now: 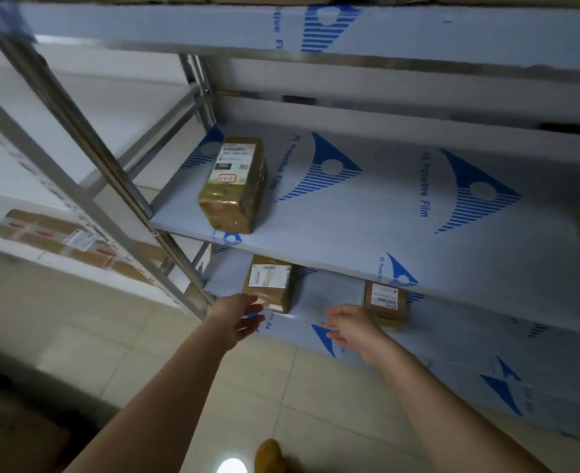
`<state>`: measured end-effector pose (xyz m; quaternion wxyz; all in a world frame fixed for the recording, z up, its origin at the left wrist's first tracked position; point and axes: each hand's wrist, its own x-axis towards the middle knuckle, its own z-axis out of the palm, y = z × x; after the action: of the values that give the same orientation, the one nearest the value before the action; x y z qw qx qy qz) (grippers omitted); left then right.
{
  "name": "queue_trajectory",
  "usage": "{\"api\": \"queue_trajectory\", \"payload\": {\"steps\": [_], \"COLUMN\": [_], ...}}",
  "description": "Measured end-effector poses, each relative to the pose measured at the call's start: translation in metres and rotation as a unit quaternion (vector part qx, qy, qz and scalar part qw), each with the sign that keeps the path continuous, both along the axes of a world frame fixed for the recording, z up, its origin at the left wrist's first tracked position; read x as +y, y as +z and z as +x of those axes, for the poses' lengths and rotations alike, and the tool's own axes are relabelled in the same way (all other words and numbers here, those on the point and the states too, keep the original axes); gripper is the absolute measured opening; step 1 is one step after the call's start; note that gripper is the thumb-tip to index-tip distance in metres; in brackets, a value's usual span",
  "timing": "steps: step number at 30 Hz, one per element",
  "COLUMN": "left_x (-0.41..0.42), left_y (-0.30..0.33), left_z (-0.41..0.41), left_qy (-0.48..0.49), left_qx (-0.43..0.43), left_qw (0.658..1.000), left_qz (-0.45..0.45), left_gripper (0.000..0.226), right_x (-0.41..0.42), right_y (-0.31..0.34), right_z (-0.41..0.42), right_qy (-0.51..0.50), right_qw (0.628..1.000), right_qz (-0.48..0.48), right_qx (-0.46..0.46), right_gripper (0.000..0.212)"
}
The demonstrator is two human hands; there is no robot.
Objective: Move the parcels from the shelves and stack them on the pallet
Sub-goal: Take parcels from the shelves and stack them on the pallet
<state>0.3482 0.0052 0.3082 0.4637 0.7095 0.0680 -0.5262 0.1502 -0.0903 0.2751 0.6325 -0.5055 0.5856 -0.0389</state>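
Below me the floor (165, 353) is pale, glossy tile, with a bright spot of light (232, 466) reflected near my feet. In front of me stands a metal shelving rack (111, 158); its boards (384, 213) are covered in white protective film printed with blue logos. A white wall (87, 83) runs behind it on the left.

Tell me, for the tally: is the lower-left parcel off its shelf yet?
No. The parcel lies on the lower shelf; the open left hand reaches it.
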Motion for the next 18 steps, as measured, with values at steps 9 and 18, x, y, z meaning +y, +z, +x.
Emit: {"api": "queue_trajectory", "payload": {"steps": [9, 18], "left_x": [-0.001, -0.060], "left_y": [-0.070, -0.189], "left_z": [0.085, 0.128], "left_qy": [0.045, -0.005], "left_qx": [0.032, -0.005], "left_qw": [0.997, 1.000], "left_qz": [0.044, 0.020], "left_gripper": [0.013, 0.040], "right_x": [-0.004, -0.044], "right_y": [-0.053, -0.171], "right_z": [0.088, 0.154], "right_qy": [0.015, -0.027], "right_qw": [0.998, 0.995], "right_qz": [0.048, 0.057], "right_qx": [0.046, 0.075], "right_gripper": [0.017, 0.044]}}
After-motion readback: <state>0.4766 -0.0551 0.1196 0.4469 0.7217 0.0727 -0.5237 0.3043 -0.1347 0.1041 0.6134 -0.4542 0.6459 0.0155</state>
